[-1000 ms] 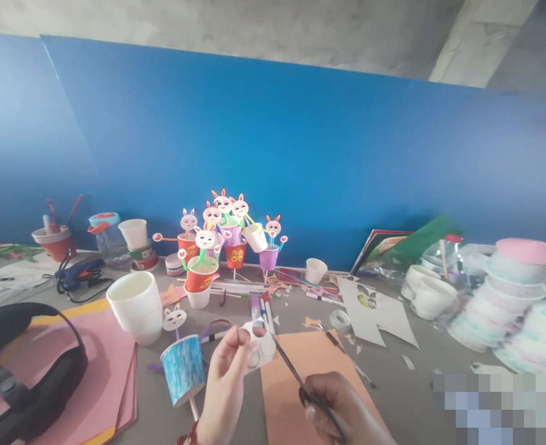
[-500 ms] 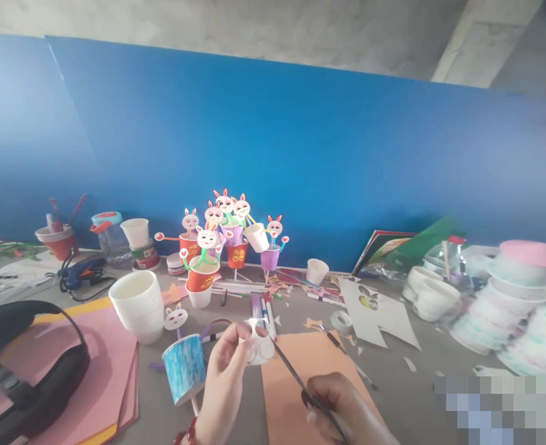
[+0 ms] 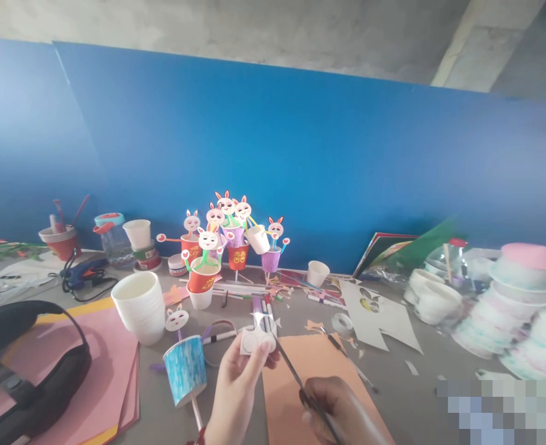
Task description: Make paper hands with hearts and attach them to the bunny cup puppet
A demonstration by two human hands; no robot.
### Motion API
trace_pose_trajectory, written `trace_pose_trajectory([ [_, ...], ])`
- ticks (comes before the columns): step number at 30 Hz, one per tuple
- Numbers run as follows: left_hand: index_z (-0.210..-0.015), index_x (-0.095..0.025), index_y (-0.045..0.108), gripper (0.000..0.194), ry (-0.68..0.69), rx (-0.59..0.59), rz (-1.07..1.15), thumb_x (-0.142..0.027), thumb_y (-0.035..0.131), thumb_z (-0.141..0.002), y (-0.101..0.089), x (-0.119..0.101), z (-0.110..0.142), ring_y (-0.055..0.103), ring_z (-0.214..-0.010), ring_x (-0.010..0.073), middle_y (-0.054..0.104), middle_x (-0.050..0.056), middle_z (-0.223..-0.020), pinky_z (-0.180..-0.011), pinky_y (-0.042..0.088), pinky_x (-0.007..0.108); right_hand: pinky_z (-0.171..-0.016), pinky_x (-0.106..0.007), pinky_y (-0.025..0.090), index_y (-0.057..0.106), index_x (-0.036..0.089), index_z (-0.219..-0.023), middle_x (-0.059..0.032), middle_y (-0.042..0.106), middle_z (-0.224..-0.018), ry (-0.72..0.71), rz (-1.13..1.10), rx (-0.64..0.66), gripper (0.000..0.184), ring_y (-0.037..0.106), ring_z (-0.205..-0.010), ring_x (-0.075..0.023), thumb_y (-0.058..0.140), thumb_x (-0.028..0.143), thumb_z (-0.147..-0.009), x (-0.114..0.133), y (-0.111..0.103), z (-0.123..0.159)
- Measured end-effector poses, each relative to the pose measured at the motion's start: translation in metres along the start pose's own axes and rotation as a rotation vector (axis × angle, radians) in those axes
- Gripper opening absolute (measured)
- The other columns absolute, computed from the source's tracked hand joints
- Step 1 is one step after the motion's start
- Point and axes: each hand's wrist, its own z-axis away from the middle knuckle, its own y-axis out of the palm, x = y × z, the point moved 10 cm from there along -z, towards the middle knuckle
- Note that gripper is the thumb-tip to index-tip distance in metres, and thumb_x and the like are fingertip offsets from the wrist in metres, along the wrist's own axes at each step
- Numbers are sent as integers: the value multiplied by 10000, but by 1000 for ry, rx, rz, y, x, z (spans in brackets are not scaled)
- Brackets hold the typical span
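My left hand (image 3: 241,389) pinches a small white paper piece (image 3: 250,341) with circles drawn on it, the thumb pressed on its front. In my right hand (image 3: 342,405) is a long, thin, dark tool, apparently scissors (image 3: 292,369) seen edge-on. Their tip reaches the right edge of the paper by my left fingertips; whether the blades are apart cannot be seen. Under both hands lies an orange sheet (image 3: 300,355). Left of my left hand, a blue-painted paper cup (image 3: 185,369) leans on a straw, with a white rabbit face (image 3: 177,318) above it.
Finished rabbit cups (image 3: 203,281) stand at the back centre. Stacked white cups (image 3: 138,306) and black headphones (image 3: 36,383) on pink sheets are at left. Markers (image 3: 267,315), paper scraps, a tape roll (image 3: 342,322) and cut white card (image 3: 379,315) lie beyond the hands. Painted cups (image 3: 495,318) crowd the right.
My left hand has shifted slightly right and turned the paper piece, its thumb now across the front. The scissors have stayed close to the paper's edge, nearly in place.
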Motion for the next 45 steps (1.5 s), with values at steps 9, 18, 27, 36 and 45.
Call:
trace_pose_trajectory([
  [9, -742, -181, 688, 288, 14, 60, -33, -453, 781, -763, 8, -10, -1, 591, -671, 161, 675, 18, -705, -695, 517, 264, -444, -228, 207, 377, 238, -610, 106, 304, -472, 16, -90, 71, 613, 277, -446, -70, 608, 798, -706, 6, 11, 0],
  [18, -798, -182, 684, 252, 39, 125, -57, -428, 737, -812, 12, -8, -2, 586, -690, 154, 661, 8, -731, -706, 511, 257, -449, -207, 272, 440, 229, -666, 96, 376, -486, 52, -116, 58, 448, 343, -465, -78, 684, 596, -750, -16, 10, -3],
  [27, -753, -180, 677, 271, 58, 115, -44, -437, 752, -795, 13, -10, -1, 573, -672, 149, 645, 5, -704, -689, 511, 255, -457, -201, 304, 429, 230, -669, 86, 400, -504, 4, -107, 94, 441, 343, -481, -83, 656, 592, -776, -6, 12, -1],
  [36, -766, -180, 698, 271, 38, 80, -43, -438, 780, -761, 10, -10, -1, 599, -689, 159, 675, 17, -724, -694, 526, 256, -446, -217, 288, 420, 233, -630, 83, 374, -516, 44, -33, 33, 459, 347, -464, -82, 669, 599, -753, -22, 2, -4],
  [45, -792, -175, 710, 277, 20, 81, -35, -438, 789, -757, 7, -8, -2, 595, -707, 161, 684, 24, -745, -706, 528, 253, -460, -217, 288, 424, 229, -628, 80, 386, -515, 24, 11, -50, 375, 347, -470, -82, 648, 477, -798, -13, -5, 2],
])
